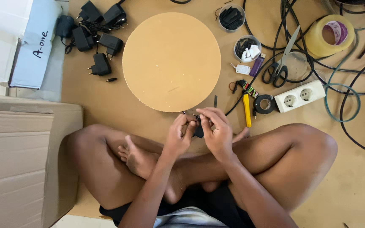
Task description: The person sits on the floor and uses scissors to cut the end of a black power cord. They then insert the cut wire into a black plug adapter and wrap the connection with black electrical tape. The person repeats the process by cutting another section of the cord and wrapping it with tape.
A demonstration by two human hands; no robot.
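I sit cross-legged on a brown floor. My left hand (pixel 179 134) and my right hand (pixel 215 128) meet above my shins, both gripping a small black part (pixel 198 131) with thin wires at its top. Most of the part is hidden by my fingers. Just beyond my hands lies a round tan cardboard disc (pixel 172 61).
Several black power adapters (pixel 93 40) lie at the back left. Two small cups of parts (pixel 246 48), scissors (pixel 280 67), a tape roll (pixel 329 36), a white double socket (pixel 299 96), black tape (pixel 265 104), a yellow tool (pixel 246 110) and cables lie right. Cardboard boxes (pixel 17 160) stand left.
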